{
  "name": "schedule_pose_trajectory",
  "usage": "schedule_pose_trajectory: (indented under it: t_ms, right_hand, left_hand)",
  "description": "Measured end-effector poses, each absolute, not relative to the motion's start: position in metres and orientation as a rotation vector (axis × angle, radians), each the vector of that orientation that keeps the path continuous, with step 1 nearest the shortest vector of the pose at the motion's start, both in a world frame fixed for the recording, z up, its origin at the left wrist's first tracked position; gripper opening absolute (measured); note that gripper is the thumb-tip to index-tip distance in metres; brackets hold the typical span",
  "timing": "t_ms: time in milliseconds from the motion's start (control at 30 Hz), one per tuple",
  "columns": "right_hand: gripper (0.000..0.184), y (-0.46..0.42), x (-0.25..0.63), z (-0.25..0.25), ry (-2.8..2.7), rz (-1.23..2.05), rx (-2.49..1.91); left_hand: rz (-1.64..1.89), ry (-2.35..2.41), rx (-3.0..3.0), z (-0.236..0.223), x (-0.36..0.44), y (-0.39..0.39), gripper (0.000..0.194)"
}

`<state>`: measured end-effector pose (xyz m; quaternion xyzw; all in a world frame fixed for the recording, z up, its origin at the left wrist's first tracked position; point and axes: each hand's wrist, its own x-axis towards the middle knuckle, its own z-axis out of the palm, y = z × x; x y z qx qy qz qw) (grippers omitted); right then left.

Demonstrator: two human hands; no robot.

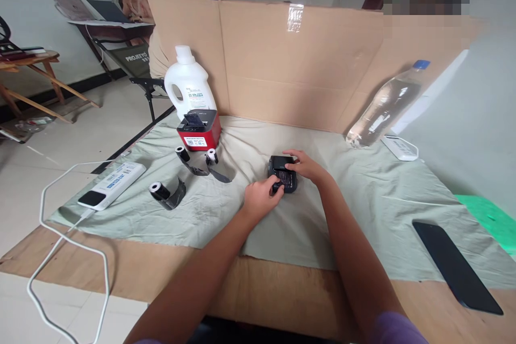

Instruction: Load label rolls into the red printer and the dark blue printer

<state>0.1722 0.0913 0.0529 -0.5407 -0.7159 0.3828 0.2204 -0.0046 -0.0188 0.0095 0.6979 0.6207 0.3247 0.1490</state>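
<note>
A small black box-shaped device (282, 172) rests on the pale green cloth (363, 199) at mid-table. My left hand (260, 199) is curled, its fingertips pinching the device's near left edge. My right hand (307, 165) lies over the device's far right side, fingers bent around it. To the left stand a red and black label printer (199, 130) and three dark rolls with loose tape tails (167, 193), (186, 158), (215, 164), all apart from my hands.
A white detergent jug (187, 83) stands behind the printer. A white power bank (112, 185) with a white cable (60, 236) lies far left. A clear water bottle (382, 107) leans on the cardboard wall (282, 59). A black phone (457, 267) lies near right.
</note>
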Motion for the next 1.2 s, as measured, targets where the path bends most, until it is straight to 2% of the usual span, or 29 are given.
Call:
schedule_pose_trajectory:
  t_ms: [200, 267, 333, 400, 467, 633, 867, 1033, 1200]
  right_hand:
    - [0.061, 0.090, 0.171, 0.049, -1.875, 1.221, -1.546]
    - [0.065, 0.086, 0.169, 0.049, -1.783, 1.208, -1.576]
    - [0.067, 0.082, 0.166, 0.047, -1.649, 1.201, -1.602]
    - [0.063, 0.078, 0.162, 0.042, -1.519, 1.187, -1.635]
    - [0.054, 0.075, 0.157, 0.036, -1.437, 1.161, -1.640]
    - [0.034, 0.071, 0.150, 0.030, -1.380, 1.156, -1.431]
    - [0.033, 0.075, 0.157, 0.030, -1.331, 1.202, -1.406]
    - [0.042, 0.078, 0.155, 0.020, -1.281, 1.266, -1.464]
    - [0.043, 0.080, 0.157, 0.019, -1.225, 1.352, -1.479]
  left_hand:
    - [0.986, 1.777, 1.895, 0.009, -0.006, -0.018, 0.030]
    - [0.991, 1.819, 1.850, 0.010, -0.007, -0.017, 0.040]
    - [0.954, 1.846, 1.888, 0.009, -0.008, -0.016, 0.058]
    - [0.871, 1.837, 2.002, 0.007, -0.009, -0.015, 0.082]
    - [0.787, 1.822, 2.104, 0.003, -0.010, -0.013, 0.098]
    - [0.741, 1.827, 2.086, -0.004, -0.007, -0.004, 0.110]
    - [0.750, 1.860, 2.006, -0.001, 0.002, -0.002, 0.111]
    - [0.755, 1.851, 2.018, -0.002, 0.001, -0.004, 0.114]
    - [0.775, 1.845, 2.058, -0.001, -0.004, -0.005, 0.096]
